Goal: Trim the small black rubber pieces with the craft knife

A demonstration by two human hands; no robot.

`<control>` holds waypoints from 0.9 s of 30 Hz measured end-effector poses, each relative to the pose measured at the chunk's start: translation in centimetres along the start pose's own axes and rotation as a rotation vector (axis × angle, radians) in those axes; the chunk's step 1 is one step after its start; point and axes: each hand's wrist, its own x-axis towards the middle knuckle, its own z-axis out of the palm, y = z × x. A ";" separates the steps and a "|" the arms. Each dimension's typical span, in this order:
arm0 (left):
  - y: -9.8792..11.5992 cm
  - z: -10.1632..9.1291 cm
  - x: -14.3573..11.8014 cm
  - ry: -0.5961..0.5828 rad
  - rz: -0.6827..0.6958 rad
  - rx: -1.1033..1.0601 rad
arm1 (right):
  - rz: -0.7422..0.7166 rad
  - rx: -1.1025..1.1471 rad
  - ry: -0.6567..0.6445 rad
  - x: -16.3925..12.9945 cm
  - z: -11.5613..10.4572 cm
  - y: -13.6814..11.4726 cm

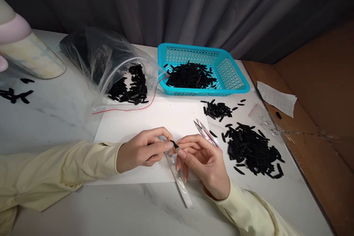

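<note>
Over a white sheet of paper [124, 127], my left hand [146, 149] and my right hand [206, 160] meet fingertip to fingertip. Between them is a small, slim black piece [175, 144]. My right thumb and fingers pinch its lower end, while the closed left fingertips are at its upper end. A clear plastic strip [179, 182] slants down from beneath the fingers toward the front; whether a hand grips it cannot be made out. Just beyond my right hand lie metal snips [203, 129], partly hidden by that hand.
A blue basket [239, 87] of black pieces stands at the back. Left of it, a clear bag [110, 53] holds more, beside a red thread [132, 109]. Loose piles [251, 149] lie right. A pastel bottle-like object [33, 49] is far left; cardboard [318, 92] borders the right.
</note>
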 end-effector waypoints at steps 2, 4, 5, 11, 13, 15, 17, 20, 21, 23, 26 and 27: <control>0.1 0.2 -0.1 0.024 -0.002 -0.002 | -0.015 -0.017 0.008 0.0 0.0 0.0; 0.2 0.3 -0.1 0.030 -0.002 -0.002 | -0.025 -0.037 0.018 -0.1 0.0 0.1; 0.2 0.4 -0.1 0.030 -0.002 0.002 | -0.032 -0.048 0.021 -0.1 -0.1 0.1; 0.4 0.4 -0.3 0.042 -0.010 0.049 | -0.194 -0.256 0.048 -0.5 -0.2 0.3; 0.4 0.5 -0.3 0.051 -0.016 0.060 | -0.294 -0.389 0.070 -0.7 -0.2 0.3; 0.5 0.5 -0.3 0.051 -0.024 0.066 | -0.397 -0.516 0.081 -0.8 -0.2 0.3; 0.5 0.5 -0.4 0.042 -0.023 0.077 | -0.493 -0.631 0.079 -1.0 -0.3 0.3; 0.5 0.5 -0.4 0.029 -0.013 0.096 | -0.600 -0.766 0.068 -1.2 -0.3 0.4; 0.5 0.5 -0.4 0.026 -0.012 0.097 | -0.622 -0.792 0.070 -1.2 -0.3 0.4; 0.5 0.5 -0.4 0.022 -0.016 0.099 | -0.648 -0.820 0.078 -1.2 -0.4 0.5; 0.5 0.5 -0.4 0.026 -0.024 0.107 | -0.665 -0.836 0.089 -1.2 -0.4 0.6; 0.5 0.5 -0.5 0.028 -0.024 0.112 | -0.665 -0.840 0.090 -1.2 -0.4 0.6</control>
